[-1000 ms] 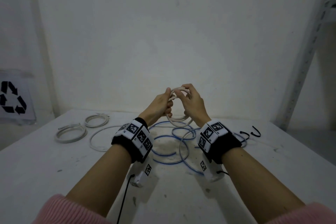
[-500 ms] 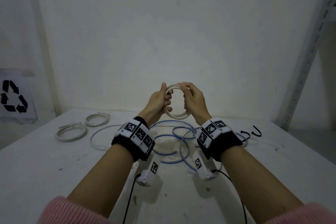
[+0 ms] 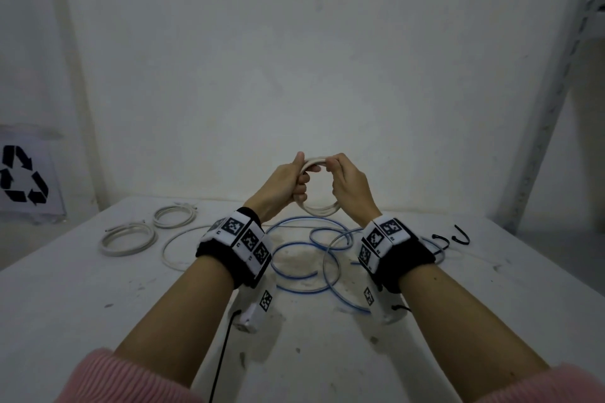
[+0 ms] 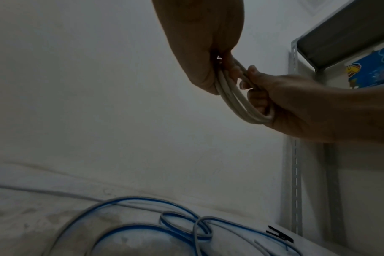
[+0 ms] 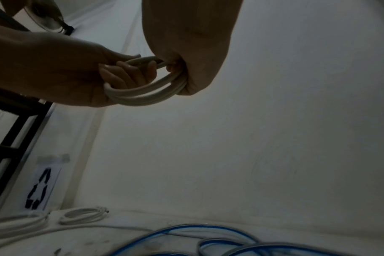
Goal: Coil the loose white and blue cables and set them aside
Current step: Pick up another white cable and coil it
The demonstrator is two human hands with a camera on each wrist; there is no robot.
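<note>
Both hands, left hand [image 3: 284, 185] and right hand [image 3: 351, 188], grip a small coiled white cable ring [image 3: 319, 208] above the pale surface [image 3: 82, 298]. Two finished white coils [image 3: 127, 238] lie aside (far left); the tangled blue cable [image 3: 304, 258] remains uncoiled.

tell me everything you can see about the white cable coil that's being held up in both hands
The white cable coil is a small round bundle of several off-white, smooth, plastic-looking loops lying close together. It is held upright in the air above the table, over the loose blue cable and touching neither. The left hand grips its left side with curled fingers, thumb up over the top. The right hand grips the right side, fingertips pinching the top strands. Its ends are not visible.
</note>
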